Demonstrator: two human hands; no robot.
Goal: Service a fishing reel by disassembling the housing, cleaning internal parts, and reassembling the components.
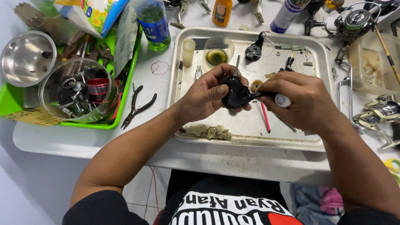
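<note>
Both hands clasped over middle of dented metal tray (316, 54): left hand (206, 93) cupping small black reel body (237, 95), right hand (298, 98) pinching slim black tool with white knob (283, 100) at its side. Likely mid-disassembly; calls for steady grip. Pliers (137, 106) beyond tray's left edge.

Light: bright, even, from overhead | Shadows: soft, short, under the hands on the metal tray (321, 58) | Glare: mild sheen on the steel bowl (25, 58) | Focus: sharp at centre | Distortion: wide-angle bending at table (166, 146) edges
</note>
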